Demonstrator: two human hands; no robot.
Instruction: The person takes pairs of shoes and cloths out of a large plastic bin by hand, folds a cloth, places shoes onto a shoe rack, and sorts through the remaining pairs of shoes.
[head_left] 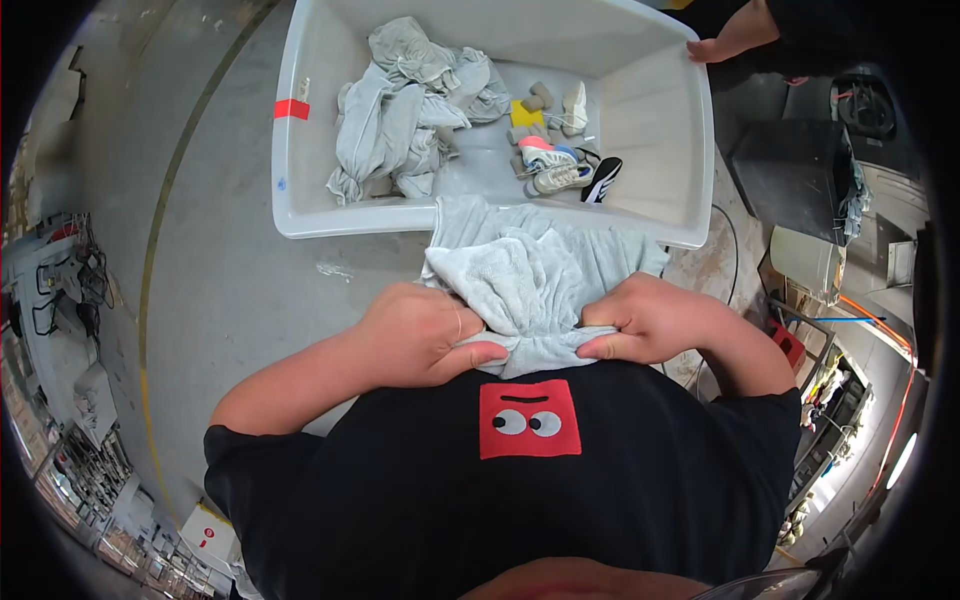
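Note:
A light grey towel-like cloth (pixel 520 275) is gripped at its near edge by both of my hands, close to my chest. My left hand (pixel 415 335) is closed on the left part of that edge, thumb on top. On the right part, my right hand (pixel 645 320) is closed in the same way. Between them the cloth bunches into folds, and its far end reaches the near rim of a large white bin (pixel 350 222). Inside the bin lie a heap of similar grey cloths (pixel 390 120), a black shoe (pixel 602 180) and several light shoes (pixel 560 178).
Another person's hand (pixel 735 35) rests on the bin's far right corner. Small grey-brown pieces and a yellow item (pixel 524 114) lie in the bin. A black box (pixel 790 170) stands on the right, near a cable on the floor. Shelving and equipment line both sides.

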